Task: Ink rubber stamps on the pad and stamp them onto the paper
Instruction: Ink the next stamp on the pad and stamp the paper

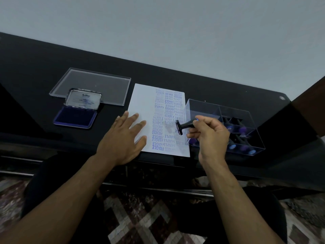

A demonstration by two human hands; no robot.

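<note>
A: What takes up the most room?

B: The black bench (pixel 44 71), running across the view under a pale wall. On it, at the far left, lies a clear flat lid (pixel 105 85).

A: And next in size?

B: The clear box (pixel 202 106) at the right, split into compartments. Several stamps with purple and blue ends lie in its right-hand and near compartments. Just left of it, touching or nearly so, lies the white paper (pixel 142 101). Its right half is thick with blue print: SAMPLE, AMENDED, FRAGILE, AIR MAIL, set in columns. The left half is bare.

A: Where is the ink pad?

B: The ink pad (pixel 75 117) sits left of the paper, apart from it, with its metal cover tipped up and resting over the near edge of the clear lid. The inked face is dark blue.

A: The hands?

B: The left hand (pixel 121 140) lies flat on the near left part of the paper, fingers straight and spread, holding nothing. The right hand (pixel 209 134) is raised over the paper's right edge, in front of the box, and its fingers and thumb pinch the black handle of a stamp (pixel 182 127).

A: How does the stamp sit?

B: On its side, face pointing left, above the printed columns. I cannot tell whether it touches the sheet.
</note>
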